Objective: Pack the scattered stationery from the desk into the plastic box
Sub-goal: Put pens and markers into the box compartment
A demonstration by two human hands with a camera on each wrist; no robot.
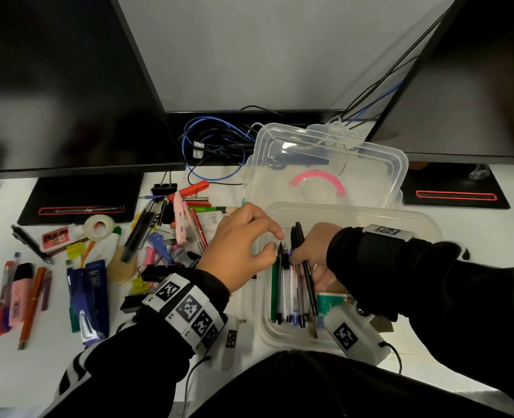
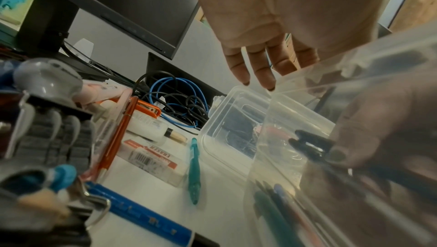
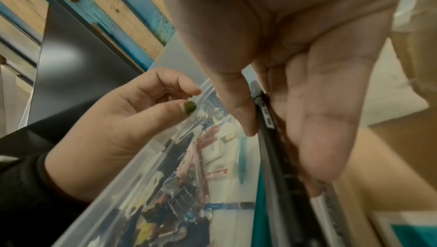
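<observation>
The clear plastic box (image 1: 424,224) stands on the white desk in front of me, with several pens (image 1: 283,285) lying side by side in its left half. My right hand (image 1: 305,257) is inside the box; its thumb presses black pens (image 1: 308,282) against the fingers, as the right wrist view shows (image 3: 267,120). Over the box's left rim, my left hand (image 1: 275,244) hovers with loosely curled fingers and holds nothing. Scattered stationery (image 1: 171,233) covers the desk to the left, including a tape roll (image 1: 98,226), a blue stapler (image 1: 88,297) and a teal pen (image 2: 194,169).
The box's clear lid (image 1: 370,164) lies tilted behind it, over a pink arc. Two dark monitors (image 1: 53,86) flank a tangle of blue and black cables (image 1: 213,143). Black monitor bases (image 1: 80,200) sit at the back left and right. An eraser (image 2: 151,157) lies beside the teal pen.
</observation>
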